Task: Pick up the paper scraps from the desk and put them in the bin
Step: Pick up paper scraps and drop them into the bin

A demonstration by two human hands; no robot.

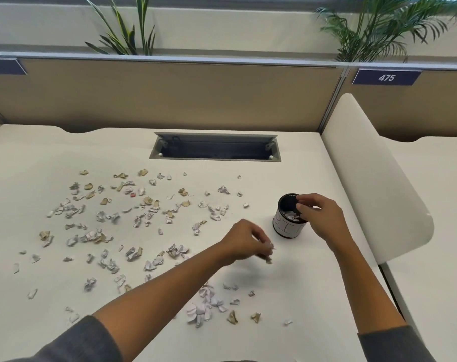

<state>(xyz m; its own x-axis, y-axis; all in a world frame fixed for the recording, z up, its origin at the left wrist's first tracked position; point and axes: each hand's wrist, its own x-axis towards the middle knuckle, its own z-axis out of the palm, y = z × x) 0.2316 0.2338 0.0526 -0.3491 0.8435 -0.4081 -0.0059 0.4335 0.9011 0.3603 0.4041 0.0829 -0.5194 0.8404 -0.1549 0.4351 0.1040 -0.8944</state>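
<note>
Several white and tan paper scraps (104,218) lie scattered over the left and middle of the white desk (300,283). A small black bin (287,226) with a white label stands at the right, with white scraps inside it. My right hand (320,218) is over the bin's rim, its fingers curled at the opening; whether it holds anything is unclear. My left hand (248,242) hovers just left of the bin, blurred, and pinches small white scraps (269,246) in its fingertips. A pile of white scraps (205,307) lies near the front edge.
A recessed cable tray (214,150) is set into the desk at the back. A tan partition (170,95) with plants behind it closes the far side. A white divider panel (374,178) stands along the right edge.
</note>
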